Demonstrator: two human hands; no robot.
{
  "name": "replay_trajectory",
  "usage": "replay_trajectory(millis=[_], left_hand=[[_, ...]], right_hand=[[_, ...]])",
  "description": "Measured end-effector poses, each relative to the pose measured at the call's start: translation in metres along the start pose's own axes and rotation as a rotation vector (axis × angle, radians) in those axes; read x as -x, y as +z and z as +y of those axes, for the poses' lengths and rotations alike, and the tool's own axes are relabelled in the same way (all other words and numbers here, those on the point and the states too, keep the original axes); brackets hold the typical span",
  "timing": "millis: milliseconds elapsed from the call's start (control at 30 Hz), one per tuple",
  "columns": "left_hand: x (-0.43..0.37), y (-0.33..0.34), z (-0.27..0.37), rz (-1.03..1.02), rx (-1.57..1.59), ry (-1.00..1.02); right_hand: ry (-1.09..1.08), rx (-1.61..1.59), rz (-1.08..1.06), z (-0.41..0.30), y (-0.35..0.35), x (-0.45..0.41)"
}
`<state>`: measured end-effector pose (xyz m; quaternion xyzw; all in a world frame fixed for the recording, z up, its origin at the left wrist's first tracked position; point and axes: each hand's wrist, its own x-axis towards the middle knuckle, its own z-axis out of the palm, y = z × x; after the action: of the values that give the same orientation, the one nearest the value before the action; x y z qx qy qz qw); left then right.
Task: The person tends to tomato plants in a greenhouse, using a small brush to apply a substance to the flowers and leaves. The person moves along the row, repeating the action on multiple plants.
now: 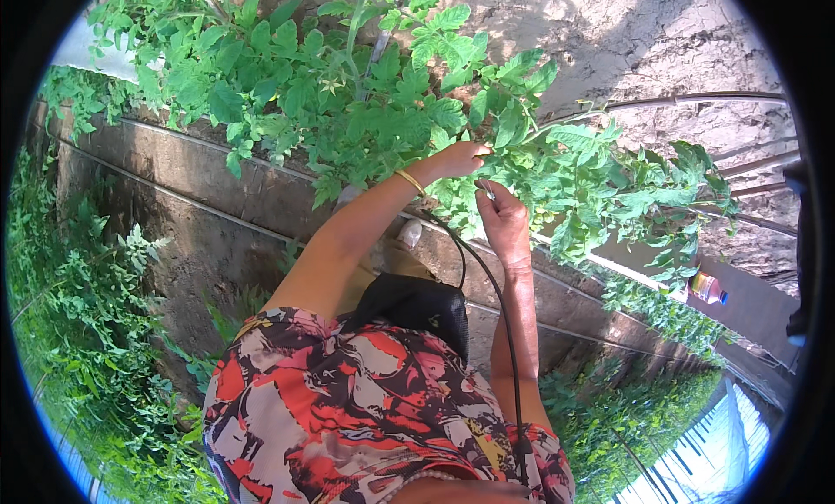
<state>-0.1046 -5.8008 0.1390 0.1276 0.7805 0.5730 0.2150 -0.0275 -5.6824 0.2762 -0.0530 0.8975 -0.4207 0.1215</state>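
Note:
Leafy tomato plants (pixel 391 119) spread in front of me. My left hand (pixel 460 159), with a gold bracelet (pixel 409 182) at its wrist, reaches into the foliage. Its fingers are curled beside a pale stem (pixel 545 131) that slants in from the right; leaves hide whether they grip it. Just below and to the right, my right hand (pixel 507 220) pinches a small shiny thing (pixel 489 193) between thumb and fingers. That thing is too small to name. Leaves of the same plants surround both hands.
A black cable (pixel 499 276) loops past my right forearm. A black bag (pixel 411 308) hangs at my waist, above my shoe (pixel 410 232). Thin pipes (pixel 196 197) run along the soil. A bottle with a blue cap (pixel 706 287) lies on a ledge (pixel 750 295) at the right.

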Motion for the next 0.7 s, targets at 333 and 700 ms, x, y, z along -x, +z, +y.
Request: replay_trajectory(millis=[333,700], left_hand=[[0.013,0.039,-0.040,0.273,-0.034,0.295],[-0.023,0.019,-0.064,0.710,-0.546,-0.062]], right_hand=[[0.085,0.038,-0.078,0.014,0.012,0.020],[-0.006,0.103,-0.036,0.070,0.000,0.062]])
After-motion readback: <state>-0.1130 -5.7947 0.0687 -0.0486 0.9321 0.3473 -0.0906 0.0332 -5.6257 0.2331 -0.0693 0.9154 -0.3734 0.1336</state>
